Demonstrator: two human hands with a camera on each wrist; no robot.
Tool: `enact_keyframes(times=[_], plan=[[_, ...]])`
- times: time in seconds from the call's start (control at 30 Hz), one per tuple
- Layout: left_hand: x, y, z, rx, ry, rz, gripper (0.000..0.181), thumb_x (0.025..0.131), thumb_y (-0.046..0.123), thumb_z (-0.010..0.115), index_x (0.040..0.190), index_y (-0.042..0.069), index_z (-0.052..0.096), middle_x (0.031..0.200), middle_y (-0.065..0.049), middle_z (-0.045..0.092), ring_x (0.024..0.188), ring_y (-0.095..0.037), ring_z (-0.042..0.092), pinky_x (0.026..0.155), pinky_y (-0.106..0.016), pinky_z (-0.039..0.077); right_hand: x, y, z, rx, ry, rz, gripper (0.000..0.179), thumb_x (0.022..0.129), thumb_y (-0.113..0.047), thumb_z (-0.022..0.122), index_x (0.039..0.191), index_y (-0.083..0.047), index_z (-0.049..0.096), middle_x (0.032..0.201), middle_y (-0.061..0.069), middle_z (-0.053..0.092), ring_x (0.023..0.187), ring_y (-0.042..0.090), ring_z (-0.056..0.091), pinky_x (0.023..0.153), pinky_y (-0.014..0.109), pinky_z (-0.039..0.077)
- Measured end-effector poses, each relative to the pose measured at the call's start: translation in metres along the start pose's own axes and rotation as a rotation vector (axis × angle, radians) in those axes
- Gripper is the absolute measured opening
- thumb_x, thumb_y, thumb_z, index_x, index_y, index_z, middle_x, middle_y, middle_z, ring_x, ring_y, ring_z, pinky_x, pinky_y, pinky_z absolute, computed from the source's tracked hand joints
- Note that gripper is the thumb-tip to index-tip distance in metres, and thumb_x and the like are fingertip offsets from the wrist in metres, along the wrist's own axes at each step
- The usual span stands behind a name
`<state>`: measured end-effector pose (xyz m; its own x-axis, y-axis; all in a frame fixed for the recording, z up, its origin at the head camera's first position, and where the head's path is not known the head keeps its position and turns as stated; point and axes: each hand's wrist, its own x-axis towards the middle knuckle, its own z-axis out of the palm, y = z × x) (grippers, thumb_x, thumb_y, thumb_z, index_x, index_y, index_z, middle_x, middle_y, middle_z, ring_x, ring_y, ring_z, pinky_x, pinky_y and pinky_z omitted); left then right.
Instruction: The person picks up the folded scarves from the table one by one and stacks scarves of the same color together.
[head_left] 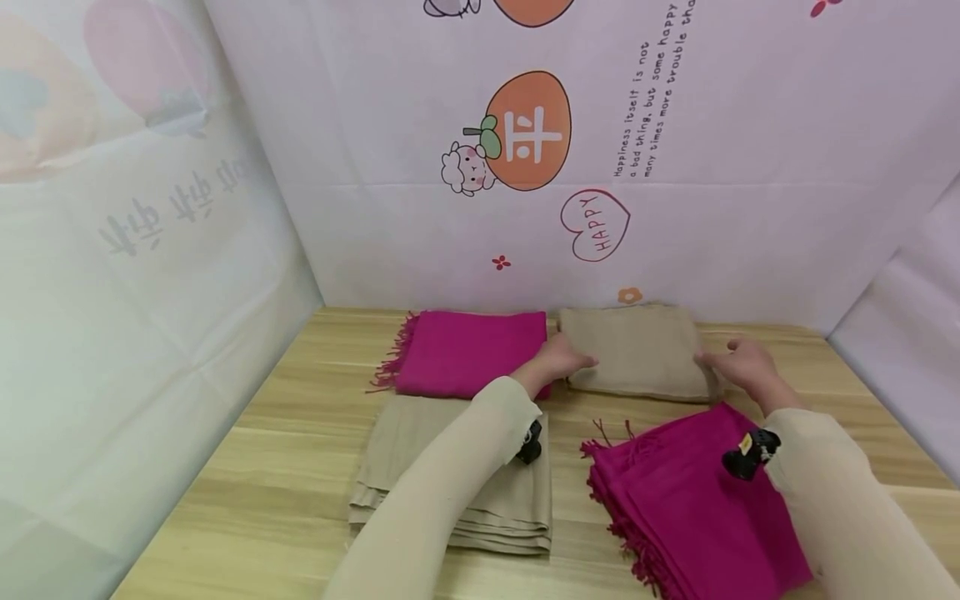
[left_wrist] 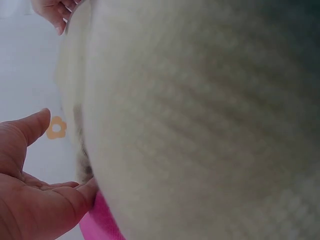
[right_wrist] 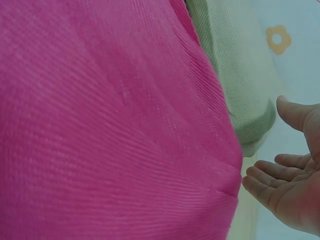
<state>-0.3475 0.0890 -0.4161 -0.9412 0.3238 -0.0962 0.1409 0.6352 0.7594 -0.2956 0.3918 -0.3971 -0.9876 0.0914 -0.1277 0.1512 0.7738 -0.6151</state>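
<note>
A folded beige scarf (head_left: 637,350) lies at the back right of the table, with a hand at either side of it. My left hand (head_left: 558,360) is at its left edge; in the left wrist view the thumb stands apart and the fingertips are right at the fabric. At the opposite edge is my right hand (head_left: 746,367), its thumb near the scarf's side and its fingers (right_wrist: 275,172) extended with nothing in them. A folded magenta scarf (head_left: 480,350) with fringe sits just left of my left hand. Below my right wrist spreads another magenta fringed scarf (head_left: 705,500), turned at an angle.
A thicker stack of folded beige cloth (head_left: 517,500) lies front left, partly under my left forearm. The wooden table (head_left: 255,467) meets a printed white curtain (head_left: 405,233) along its back, with more white fabric at both sides. A small black camera (head_left: 750,454) sits on my right wrist.
</note>
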Motion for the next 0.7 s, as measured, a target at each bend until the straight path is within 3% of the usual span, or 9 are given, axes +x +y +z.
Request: enact_keyframes(times=[0.13, 0.3, 0.4, 0.53, 0.6, 0.7], plan=[[0.000, 0.001, 0.000, -0.003, 0.011, -0.027, 0.043, 0.089, 0.031, 0.072, 0.111, -0.004, 0.058, 0.092, -0.007, 0.055, 0.074, -0.016, 0.050, 0.066, -0.028, 0.045, 0.001, 0.004, 0.003, 0.024, -0.008, 0.012, 0.088, 0.098, -0.042, 0.051, 0.135, 0.030, 0.017, 0.135, 0.051, 0.020, 0.124, 0.062, 0.025, 0.098, 0.063, 0.035], [0.002, 0.002, 0.002, -0.018, 0.023, -0.061, 0.041, 0.089, 0.029, 0.072, 0.108, -0.005, 0.060, 0.086, -0.008, 0.059, 0.068, -0.016, 0.053, 0.064, -0.027, 0.046, 0.002, 0.004, 0.009, 0.091, -0.022, 0.034, 0.086, 0.099, -0.040, 0.049, 0.136, 0.029, 0.015, 0.135, 0.050, 0.022, 0.125, 0.058, 0.030, 0.101, 0.059, 0.035], [0.004, 0.001, 0.002, -0.043, 0.030, -0.085, 0.046, 0.089, 0.029, 0.072, 0.115, -0.006, 0.059, 0.098, -0.011, 0.062, 0.076, -0.017, 0.057, 0.069, -0.028, 0.049, 0.004, 0.003, 0.012, 0.113, -0.029, 0.043, 0.085, 0.099, -0.040, 0.048, 0.137, 0.028, 0.015, 0.136, 0.049, 0.023, 0.126, 0.056, 0.032, 0.102, 0.057, 0.035], [0.007, 0.000, 0.002, -0.108, 0.040, -0.130, 0.061, 0.089, 0.028, 0.073, 0.133, -0.007, 0.049, 0.127, -0.015, 0.057, 0.103, -0.020, 0.057, 0.085, -0.032, 0.050, 0.007, 0.001, 0.015, 0.105, -0.023, 0.036, 0.084, 0.099, -0.041, 0.048, 0.137, 0.027, 0.017, 0.137, 0.048, 0.023, 0.127, 0.056, 0.029, 0.104, 0.058, 0.033], [0.009, -0.001, 0.002, -0.147, 0.049, -0.145, 0.066, 0.088, 0.027, 0.074, 0.137, -0.007, 0.045, 0.132, -0.015, 0.053, 0.110, -0.021, 0.055, 0.089, -0.032, 0.049, 0.007, 0.001, 0.015, 0.103, -0.021, 0.035, 0.082, 0.099, -0.040, 0.048, 0.137, 0.028, 0.019, 0.137, 0.047, 0.024, 0.127, 0.056, 0.029, 0.104, 0.058, 0.032], [0.012, -0.003, 0.003, -0.208, 0.051, -0.160, 0.065, 0.087, 0.024, 0.075, 0.135, -0.007, 0.045, 0.127, -0.015, 0.055, 0.106, -0.023, 0.056, 0.087, -0.034, 0.049, 0.008, 0.000, 0.017, 0.107, -0.014, 0.030, 0.079, 0.100, -0.037, 0.048, 0.136, 0.028, 0.021, 0.135, 0.047, 0.027, 0.124, 0.056, 0.032, 0.102, 0.058, 0.034]])
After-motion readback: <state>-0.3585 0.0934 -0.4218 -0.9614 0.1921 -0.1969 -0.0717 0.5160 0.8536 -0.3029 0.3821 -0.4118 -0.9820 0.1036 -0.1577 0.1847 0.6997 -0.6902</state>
